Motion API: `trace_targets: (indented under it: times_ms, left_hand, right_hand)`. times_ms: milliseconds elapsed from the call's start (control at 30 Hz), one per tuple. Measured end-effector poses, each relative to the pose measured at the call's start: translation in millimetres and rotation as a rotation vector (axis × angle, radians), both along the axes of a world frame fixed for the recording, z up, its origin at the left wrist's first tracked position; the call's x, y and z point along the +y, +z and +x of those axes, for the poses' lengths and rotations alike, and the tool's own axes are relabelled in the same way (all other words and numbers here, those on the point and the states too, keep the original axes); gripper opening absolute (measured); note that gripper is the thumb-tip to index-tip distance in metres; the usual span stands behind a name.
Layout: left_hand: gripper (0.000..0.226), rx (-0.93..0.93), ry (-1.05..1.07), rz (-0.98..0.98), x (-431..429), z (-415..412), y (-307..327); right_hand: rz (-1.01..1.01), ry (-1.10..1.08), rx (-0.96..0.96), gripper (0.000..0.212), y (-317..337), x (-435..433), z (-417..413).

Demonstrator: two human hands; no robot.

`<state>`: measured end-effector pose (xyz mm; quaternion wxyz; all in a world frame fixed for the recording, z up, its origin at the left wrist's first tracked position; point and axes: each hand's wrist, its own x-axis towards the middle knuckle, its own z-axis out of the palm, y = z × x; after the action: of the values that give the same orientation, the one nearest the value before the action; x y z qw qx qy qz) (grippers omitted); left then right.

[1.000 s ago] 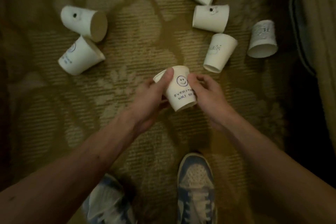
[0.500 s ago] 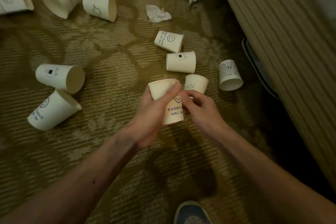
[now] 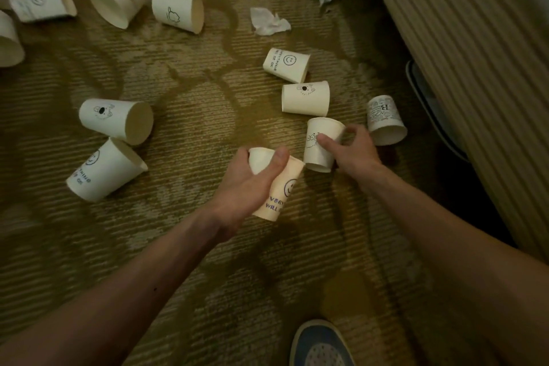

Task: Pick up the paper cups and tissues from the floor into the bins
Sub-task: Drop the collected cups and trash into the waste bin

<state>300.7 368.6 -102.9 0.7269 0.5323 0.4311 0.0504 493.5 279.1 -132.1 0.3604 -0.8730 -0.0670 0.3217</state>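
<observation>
Since half a second ago the right hand [image 3: 353,151] has left the smiley cup [image 3: 280,187] and reached out to a second cup [image 3: 322,144], while the left hand [image 3: 252,184] now carries the smiley cup alone. The patterned carpet [image 3: 193,246] fills the view, with a striped bed base [image 3: 463,68] along the right edge. The smiley cup sits above the carpet, its long axis tilted, mouth up and away, base toward the person; the left fingers [image 3: 280,154] are clamped over its rim. The second cup stands nearly upright, mouth away, right fingers [image 3: 325,142] closed on its wall. Other cups lie on their sides around them; crumpled tissues [image 3: 269,22] lie farther off.
</observation>
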Motion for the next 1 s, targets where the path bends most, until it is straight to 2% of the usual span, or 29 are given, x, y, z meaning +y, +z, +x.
trace_targets:
  times_ms: [133,267,367,467,600,700,800,867,1000]
  left_hand:
    - [0.079,0.045,-0.146,0.042,2.6,-8.3,-4.9]
    - [0.069,0.192,-0.392,0.312,11.7,-13.0,-9.0]
    - [0.083,0.256,-0.489,0.418,25.3,-12.4,-6.9]
    - [0.088,0.178,-0.56,0.414,36.4,-8.5,-0.9]
    - [0.078,0.114,-0.638,0.405,36.9,-1.4,5.6]
    - [0.048,0.04,-0.596,0.386,34.4,1.3,6.6]
    - [0.04,0.034,-0.6,0.424,29.3,5.2,4.2]
    - [0.043,0.044,-0.59,0.48,27.6,9.2,2.2]
    - [0.046,0.066,-0.553,0.5,30.7,17.1,-0.7]
  right_hand:
    - [0.039,0.066,0.067,0.074,-3.6,-1.7,-0.3]
    - [0.124,0.155,0.299,0.061,-0.8,-9.8,0.8]
    - [0.129,0.307,0.406,0.071,8.8,-13.2,0.5]
    - [0.129,0.409,0.48,0.071,19.0,-12.1,0.8]
    - [0.179,0.422,0.6,0.066,25.4,-10.9,-2.6]
    - [0.195,0.407,0.617,0.063,24.4,-15.8,-3.1]
    - [0.183,0.398,0.635,0.067,22.6,-23.2,-3.8]
    - [0.192,0.308,0.539,0.069,21.6,-25.1,-5.5]
    - [0.15,-0.086,-0.009,0.05,10.1,-33.4,5.2]
